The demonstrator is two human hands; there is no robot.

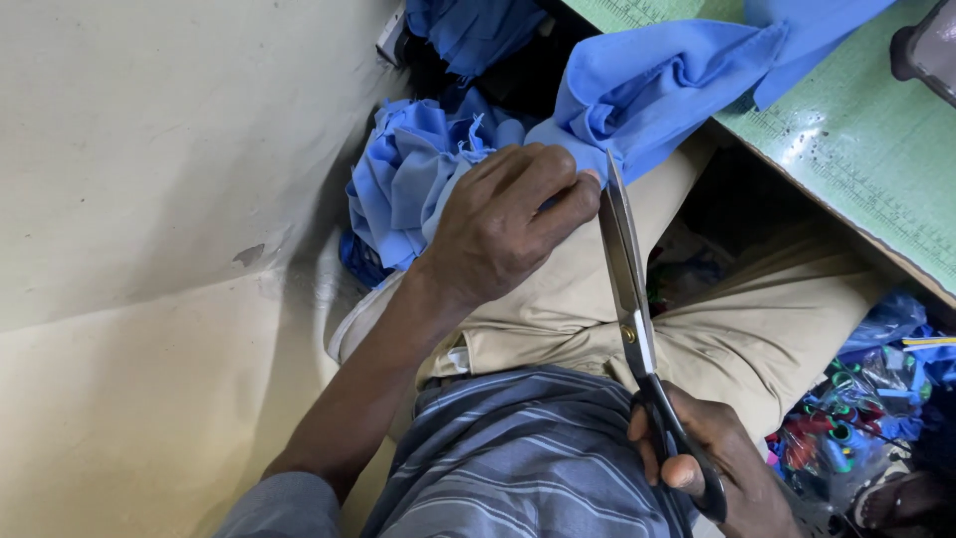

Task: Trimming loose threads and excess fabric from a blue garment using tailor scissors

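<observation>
Pinching the blue cloth (637, 95) in our left hand (503, 224), we hold it bunched over our lap, its far end draped on the green counter (856, 139). Our right hand (712, 453) closes round the black handles of the tailor's scissors (629, 299), blades nearly shut, tips beside the cloth. We judge the risk lies there: our left fingertips (588, 184) sit just beside the blade, so a slip could nick them or cut crookedly. Loose blue folds (408, 174) beyond the cloth could snag. Thread spools (841, 433) lie well apart from it.
</observation>
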